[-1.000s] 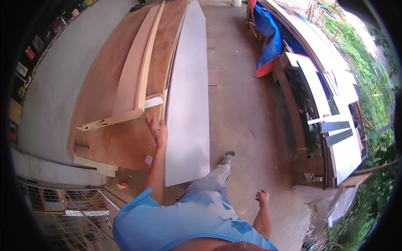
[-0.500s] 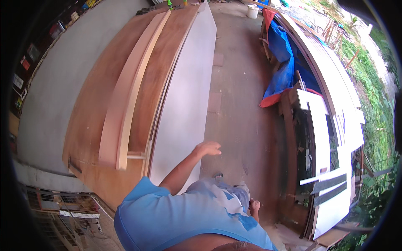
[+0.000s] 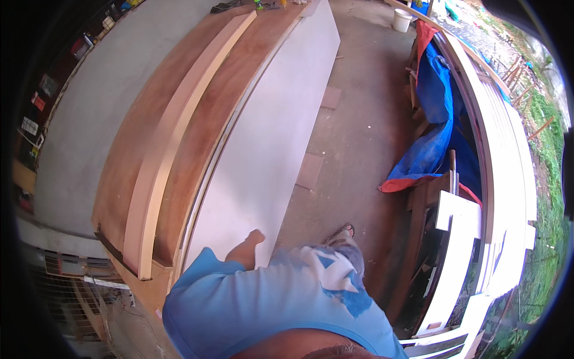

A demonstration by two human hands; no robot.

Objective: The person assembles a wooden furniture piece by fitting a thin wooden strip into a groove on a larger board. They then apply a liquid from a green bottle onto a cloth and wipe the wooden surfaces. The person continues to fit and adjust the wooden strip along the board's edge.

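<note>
My left hand (image 3: 255,237) hangs beside my body, over the near end of a long white panel (image 3: 263,131). Its fingers look loosely curled, and nothing shows in them; I cannot tell whether it touches the panel. My right hand is out of sight, behind my body in the blue shirt. Left of the white panel lies a wide brown plywood sheet (image 3: 134,155), with a long, pale wooden beam (image 3: 170,134) resting lengthwise on it.
A concrete floor strip (image 3: 353,161) runs ahead, with one sandaled foot (image 3: 347,230) on it. To the right stands a rack of long white boards (image 3: 502,173), partly draped with a blue tarp (image 3: 433,107). A white bucket (image 3: 402,20) sits at the far end.
My view has shifted, so the panel and rack sit differently. My left hand has drawn back closer to my body, over the white panel. My right hand has dropped out of sight.
</note>
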